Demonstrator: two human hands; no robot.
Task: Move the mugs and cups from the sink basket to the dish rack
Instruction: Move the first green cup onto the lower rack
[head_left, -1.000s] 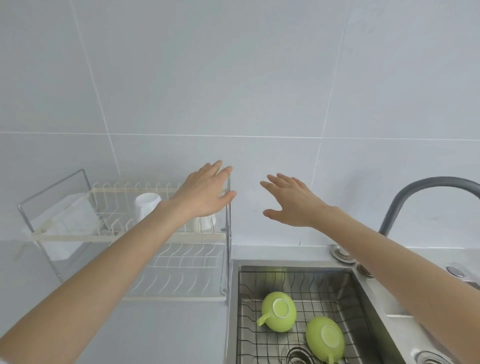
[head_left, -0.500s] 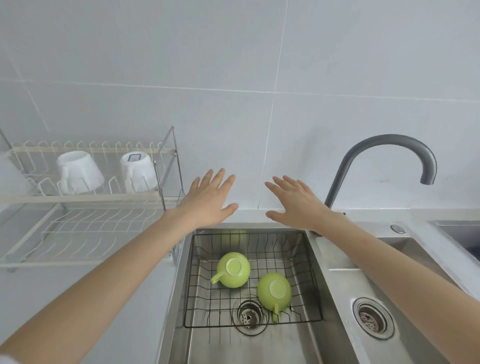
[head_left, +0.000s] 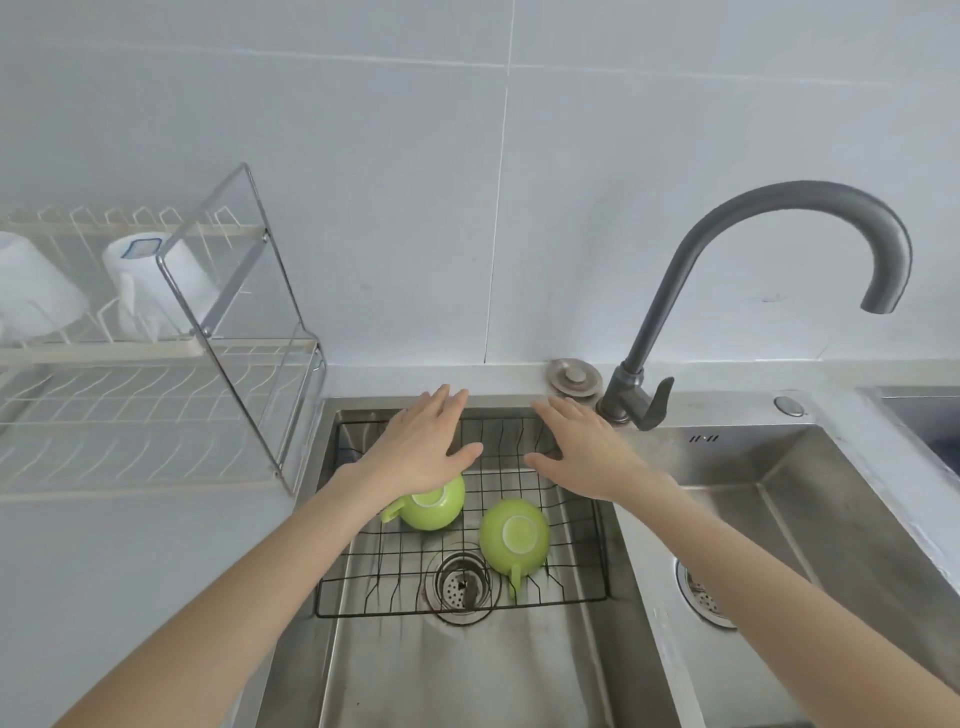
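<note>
Both hands lowered from rack height to sink level within last second. Left hand (head_left: 423, 449) flat, spread, empty, hovers over left green mug (head_left: 434, 506). Right hand (head_left: 584, 452) open, empty. Right green mug (head_left: 514, 535) inverted in sink basket (head_left: 597, 561). Two white cups (head_left: 156, 286) on dish rack (head_left: 156, 415). Judgement: next pickup starting.

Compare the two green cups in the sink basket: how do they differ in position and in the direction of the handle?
The left green cup lies farther back, partly hidden under the left hand; the right green cup lies nearer, beside the drain, fully visible. The left cup's handle points left; the right cup's handle points toward the camera. Both are the same green, upside down in the wire basket.
</note>
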